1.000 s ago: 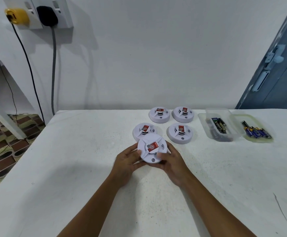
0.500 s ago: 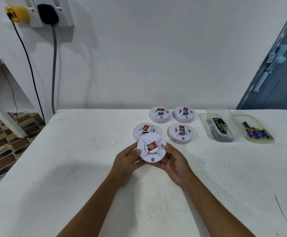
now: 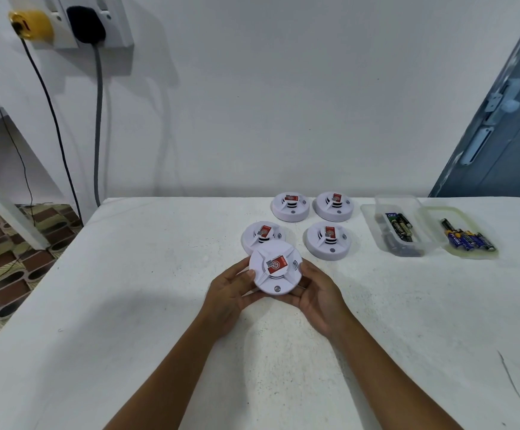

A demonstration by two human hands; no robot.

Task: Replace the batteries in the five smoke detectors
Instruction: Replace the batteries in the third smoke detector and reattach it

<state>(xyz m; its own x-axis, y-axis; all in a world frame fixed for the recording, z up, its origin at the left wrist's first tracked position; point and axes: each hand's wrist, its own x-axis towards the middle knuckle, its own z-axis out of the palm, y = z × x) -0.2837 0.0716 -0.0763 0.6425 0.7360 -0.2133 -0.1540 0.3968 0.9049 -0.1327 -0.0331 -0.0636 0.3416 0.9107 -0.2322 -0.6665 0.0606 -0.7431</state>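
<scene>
Both hands, left hand [image 3: 228, 294] and right hand [image 3: 320, 297], grip one smoke detector [image 3: 275, 268] by its rim.

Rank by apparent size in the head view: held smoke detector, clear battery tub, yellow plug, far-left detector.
1. Clear battery tub
2. Held smoke detector, enlarged by nearness; both hands grip it
3. Far-left detector, probably the same model
4. Yellow plug

Both hands, left [image 3: 227, 294] and right [image 3: 320, 297], hold 1 smoke detector [image 3: 275, 268] above the table [image 3: 128, 305].
</scene>
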